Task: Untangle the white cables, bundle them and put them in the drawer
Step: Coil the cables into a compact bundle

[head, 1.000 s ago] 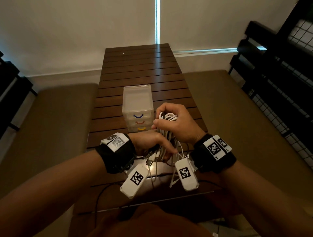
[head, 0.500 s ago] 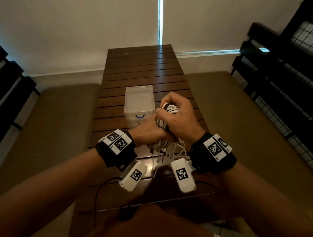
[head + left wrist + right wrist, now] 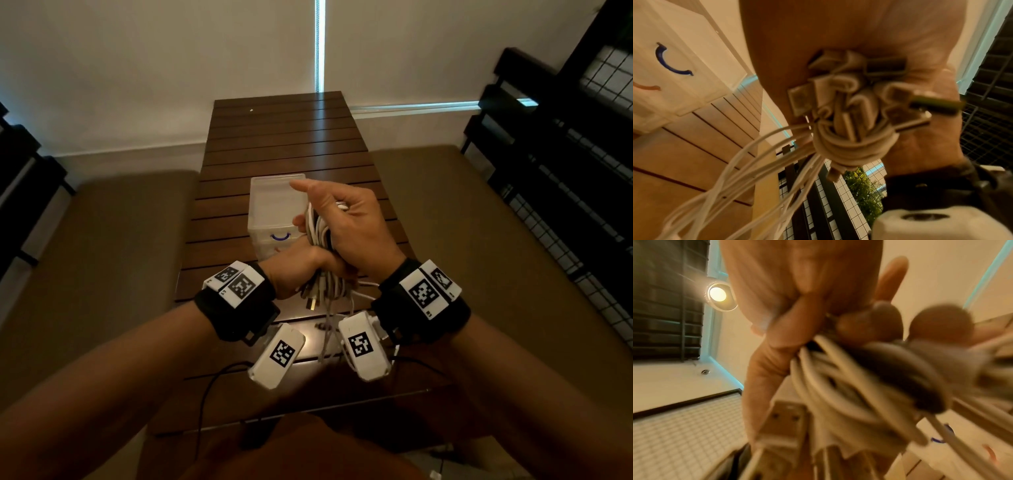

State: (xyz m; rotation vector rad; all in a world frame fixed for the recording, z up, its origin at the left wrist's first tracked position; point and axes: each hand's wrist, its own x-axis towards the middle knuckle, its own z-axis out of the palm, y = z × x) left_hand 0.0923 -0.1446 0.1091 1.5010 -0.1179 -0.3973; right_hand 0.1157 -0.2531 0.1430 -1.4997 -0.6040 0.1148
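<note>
A bundle of white cables [image 3: 319, 236] is held upright above the wooden table [image 3: 284, 137], just in front of the small translucent drawer unit [image 3: 274, 202]. My right hand [image 3: 330, 219] grips the top of the bundle, thumb sticking out toward the unit. My left hand [image 3: 301, 274] grips the lower part, where USB plugs [image 3: 311, 303] poke out. Loose cable ends [image 3: 329, 337] hang down to the table. The left wrist view shows the wrapped bundle and its plugs [image 3: 849, 105] with loose strands [image 3: 756, 162] trailing. In the right wrist view my fingers curl round the blurred cables [image 3: 828, 378].
The unit's drawers are shut, the top one with a blue handle [image 3: 280, 237] and an orange handle [image 3: 647, 87] below it. A thin black cord [image 3: 219, 377] lies on the near table edge. Brown cushions [image 3: 102, 257] flank the table and black racks [image 3: 565, 171] stand at the right.
Both hands lifted the bundle up and away, closer to the drawer unit. My right hand shifted its hold and its thumb now sticks out. The left hand moved up under it.
</note>
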